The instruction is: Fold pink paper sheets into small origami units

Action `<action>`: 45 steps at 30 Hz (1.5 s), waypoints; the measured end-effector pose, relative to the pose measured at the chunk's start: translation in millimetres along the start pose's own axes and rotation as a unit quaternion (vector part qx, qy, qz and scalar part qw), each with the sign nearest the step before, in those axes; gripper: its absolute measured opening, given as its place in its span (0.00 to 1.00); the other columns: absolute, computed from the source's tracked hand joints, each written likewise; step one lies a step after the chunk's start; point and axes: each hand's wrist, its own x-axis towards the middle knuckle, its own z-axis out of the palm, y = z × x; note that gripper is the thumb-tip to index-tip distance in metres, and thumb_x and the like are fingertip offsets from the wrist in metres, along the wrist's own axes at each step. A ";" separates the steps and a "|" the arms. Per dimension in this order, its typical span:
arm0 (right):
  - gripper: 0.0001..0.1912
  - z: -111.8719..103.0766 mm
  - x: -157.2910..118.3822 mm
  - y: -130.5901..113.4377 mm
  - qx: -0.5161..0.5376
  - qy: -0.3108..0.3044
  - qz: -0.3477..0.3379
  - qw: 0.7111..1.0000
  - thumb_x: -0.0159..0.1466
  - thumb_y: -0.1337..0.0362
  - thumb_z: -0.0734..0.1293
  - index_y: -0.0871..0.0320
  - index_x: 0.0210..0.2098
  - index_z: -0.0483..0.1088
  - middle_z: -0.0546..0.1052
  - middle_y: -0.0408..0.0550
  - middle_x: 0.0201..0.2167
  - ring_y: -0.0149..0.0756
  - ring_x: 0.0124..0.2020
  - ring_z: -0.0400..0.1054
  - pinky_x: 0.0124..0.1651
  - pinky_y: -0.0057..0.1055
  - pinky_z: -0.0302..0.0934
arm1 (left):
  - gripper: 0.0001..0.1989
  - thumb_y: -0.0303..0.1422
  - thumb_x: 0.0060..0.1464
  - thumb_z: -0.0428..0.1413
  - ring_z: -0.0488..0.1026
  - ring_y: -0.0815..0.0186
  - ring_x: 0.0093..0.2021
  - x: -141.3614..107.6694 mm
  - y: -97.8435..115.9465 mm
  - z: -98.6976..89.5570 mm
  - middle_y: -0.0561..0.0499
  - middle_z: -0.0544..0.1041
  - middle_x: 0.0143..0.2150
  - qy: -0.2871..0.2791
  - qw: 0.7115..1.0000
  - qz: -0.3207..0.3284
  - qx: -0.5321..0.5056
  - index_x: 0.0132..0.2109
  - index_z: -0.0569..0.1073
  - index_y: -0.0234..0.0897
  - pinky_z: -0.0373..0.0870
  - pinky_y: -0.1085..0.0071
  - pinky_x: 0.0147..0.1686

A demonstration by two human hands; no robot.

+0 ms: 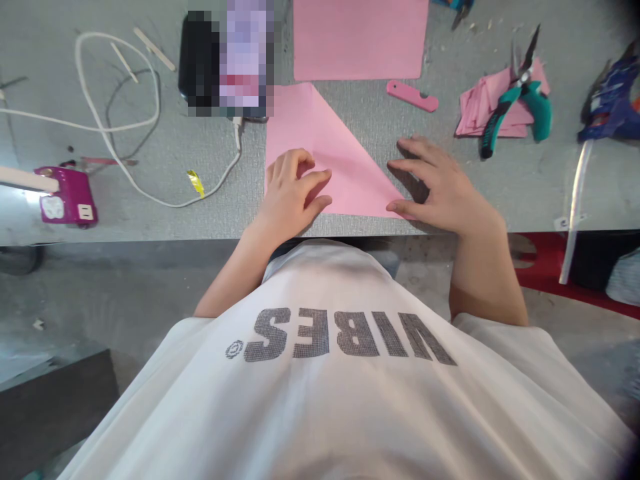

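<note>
A pink sheet of paper (345,180) lies at the table's front edge, its right side running in a slanting line that looks like a fold. My left hand (295,190) rests on its left part, fingers bent and apart. At the sheet's lower right corner, the thumb of my right hand (435,183) touches the paper; the other fingers are spread over the table beside the slanting edge. Neither hand grips anything. Behind the sheet lie another pink sheet (360,40) and a small pink cutter (413,96).
Green-handled pliers (523,83) lie on a stack of pink paper pieces (470,110). A blue glue gun (615,97) with a clear glue stick is at far right. At left are a white cable (155,200), a magenta socket block (70,197) and a blurred phone (245,53).
</note>
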 end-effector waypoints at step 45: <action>0.35 26.1 59.7 -66.9 -0.184 -0.087 -0.184 0.962 0.82 0.65 0.61 0.74 0.84 0.61 0.64 0.74 0.85 0.65 0.87 0.60 0.87 0.65 0.57 | 0.20 0.41 0.77 0.61 0.66 0.38 0.81 2.2 7.7 -1.0 0.40 0.77 0.79 -0.015 0.998 0.050 0.040 0.68 0.84 0.43 0.60 0.36 0.80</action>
